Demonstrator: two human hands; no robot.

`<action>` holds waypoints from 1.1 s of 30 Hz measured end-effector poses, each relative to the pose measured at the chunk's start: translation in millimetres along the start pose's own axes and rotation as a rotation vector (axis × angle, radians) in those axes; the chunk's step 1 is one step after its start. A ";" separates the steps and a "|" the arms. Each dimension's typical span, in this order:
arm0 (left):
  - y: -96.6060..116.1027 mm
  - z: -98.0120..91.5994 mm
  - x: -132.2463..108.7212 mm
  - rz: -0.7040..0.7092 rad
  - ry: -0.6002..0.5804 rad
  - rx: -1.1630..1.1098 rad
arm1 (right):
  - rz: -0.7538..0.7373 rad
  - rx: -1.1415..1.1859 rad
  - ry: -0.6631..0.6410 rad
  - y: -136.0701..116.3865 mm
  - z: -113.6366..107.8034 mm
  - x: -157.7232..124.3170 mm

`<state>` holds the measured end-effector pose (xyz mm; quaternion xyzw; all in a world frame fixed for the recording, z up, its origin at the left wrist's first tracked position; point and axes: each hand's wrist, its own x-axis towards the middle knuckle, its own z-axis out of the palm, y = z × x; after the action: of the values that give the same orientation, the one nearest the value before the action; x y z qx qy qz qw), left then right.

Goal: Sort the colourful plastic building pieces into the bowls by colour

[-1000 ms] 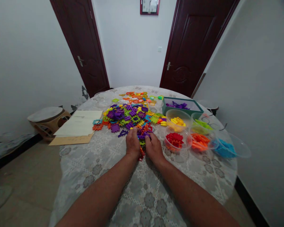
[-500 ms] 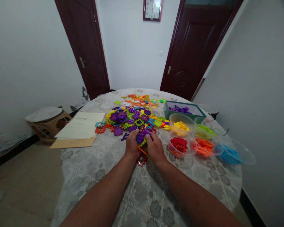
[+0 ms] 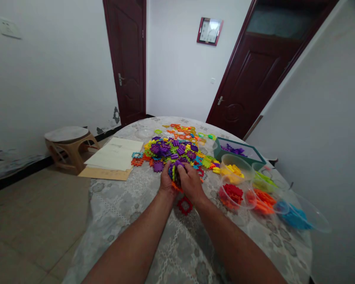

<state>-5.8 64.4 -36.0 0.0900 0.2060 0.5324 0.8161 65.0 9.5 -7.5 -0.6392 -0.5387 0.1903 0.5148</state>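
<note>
My left hand (image 3: 166,179) and my right hand (image 3: 192,183) meet over the near edge of a heap of toothed plastic building pieces (image 3: 162,149). Between them they grip a small cluster of joined plastic building pieces (image 3: 173,173) in purple, green, blue and orange. My left fingers curl around its left side, while the right thumb presses on its purple top. Much of the cluster is hidden by my fingers. A red square toothed ring (image 3: 185,213) lies on the tablecloth just below my wrists.
To the right stand clear bowls of yellow (image 3: 233,173), red (image 3: 233,195), orange (image 3: 262,201), green (image 3: 264,179) and blue pieces (image 3: 294,215). Behind them is a teal-edged box (image 3: 254,157) with purple pieces. Paper sheets (image 3: 115,154) lie left, beyond them a stool (image 3: 69,144).
My view has swung left and tilted. The cluster has turned in my hands, with its green and blue side now showing. The red ring is more exposed below them.
</note>
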 end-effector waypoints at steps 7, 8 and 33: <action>10.7 -4.5 1.6 -0.160 -0.033 -0.090 | 0.140 0.254 0.000 3.5 7.6 7.5; 11.4 -4.6 1.5 -0.167 -0.045 -0.100 | 0.164 0.321 0.014 4.7 9.1 7.7; 19.3 -1.5 3.1 -0.128 0.070 -0.078 | 0.425 0.826 0.001 34.4 -52.9 -54.7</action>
<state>-21.4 75.2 -31.0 0.0262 0.2190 0.4897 0.8435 105.2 -59.0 -33.3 -0.4771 -0.2745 0.4900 0.6760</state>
